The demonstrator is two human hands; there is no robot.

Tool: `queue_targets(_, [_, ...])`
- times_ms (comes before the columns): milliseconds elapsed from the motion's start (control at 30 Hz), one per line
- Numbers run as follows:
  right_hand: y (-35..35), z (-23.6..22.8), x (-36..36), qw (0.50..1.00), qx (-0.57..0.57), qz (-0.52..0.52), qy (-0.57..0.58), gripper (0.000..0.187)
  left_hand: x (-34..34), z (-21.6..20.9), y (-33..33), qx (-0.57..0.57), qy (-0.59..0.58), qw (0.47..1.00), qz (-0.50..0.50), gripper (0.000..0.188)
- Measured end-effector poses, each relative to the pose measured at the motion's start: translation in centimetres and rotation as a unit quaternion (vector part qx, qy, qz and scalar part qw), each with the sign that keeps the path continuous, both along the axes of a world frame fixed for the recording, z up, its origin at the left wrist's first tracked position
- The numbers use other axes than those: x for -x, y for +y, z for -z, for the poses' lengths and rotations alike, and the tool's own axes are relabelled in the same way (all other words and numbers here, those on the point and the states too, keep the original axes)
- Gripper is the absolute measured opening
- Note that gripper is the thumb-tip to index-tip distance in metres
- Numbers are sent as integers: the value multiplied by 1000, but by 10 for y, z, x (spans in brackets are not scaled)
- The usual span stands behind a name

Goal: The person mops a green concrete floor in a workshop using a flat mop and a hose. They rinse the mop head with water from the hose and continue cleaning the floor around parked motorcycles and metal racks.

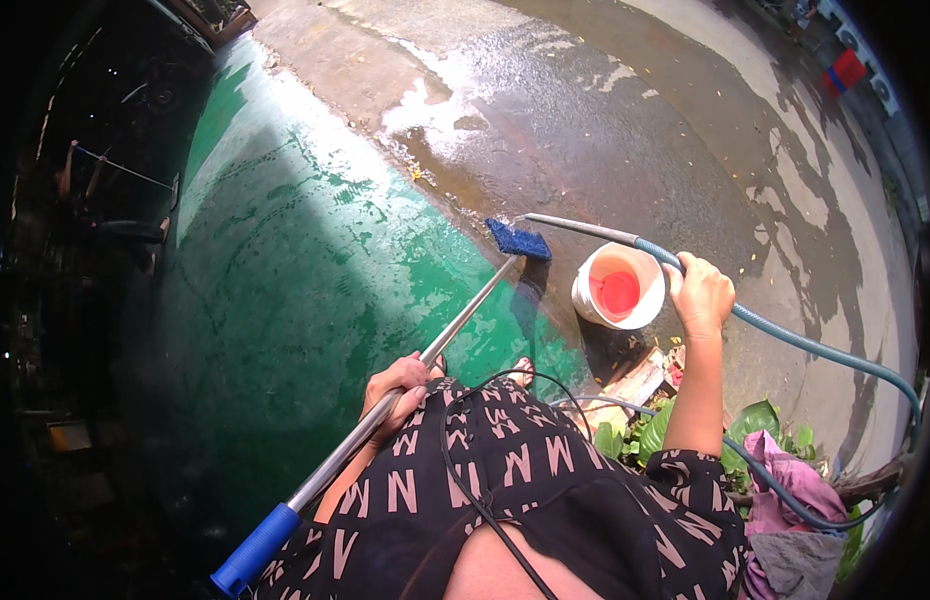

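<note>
My left hand (pixel 395 388) is closed round the metal pole of a floor scrubber (pixel 450 330). Its blue grip end points down to the lower left. At the far end, the blue bristly head (pixel 518 241) rests at the border of the green floor and the grey concrete. My right hand (pixel 703 292) grips a blue-green hose (pixel 810 345) with a grey pipe end (pixel 575 226), which reaches left, just beyond the scrubber head. Beside that hand stands a white bucket (pixel 593 302) with something red inside.
The wet green floor (pixel 285 270) spreads left; wet concrete (pixel 605 130) lies ahead and right. Leafy plants (pixel 653 432) and a pink cloth (pixel 775 470) are at the lower right. In the dark area far left, another person (pixel 95 220) holds a long-handled tool. A thin black cable hangs over my front.
</note>
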State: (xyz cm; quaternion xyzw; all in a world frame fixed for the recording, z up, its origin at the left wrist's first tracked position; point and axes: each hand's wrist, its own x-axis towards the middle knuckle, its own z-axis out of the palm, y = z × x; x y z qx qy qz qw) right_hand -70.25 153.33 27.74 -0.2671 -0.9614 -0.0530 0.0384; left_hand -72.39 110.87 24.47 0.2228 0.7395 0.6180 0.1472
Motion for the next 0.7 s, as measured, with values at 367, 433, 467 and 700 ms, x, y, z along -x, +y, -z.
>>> queue_targets(367, [-4,-9,3,999,-5,-24,28,24,0,-3,4,-5,4,1000,9,4])
queue_targets(433, [-4,-7,3,999,-11,-25,29,25,2,-1,2,-2,2,1000,11,4])
queue_targets(467, [-3,-7,3,999,-11,-25,30,25,2,0,2,-1,2,1000,13,4])
queue_targets(700, [-1,-3,3,999,-16,-25,31,25,1,-2,2,-9,-2,1000,21,4])
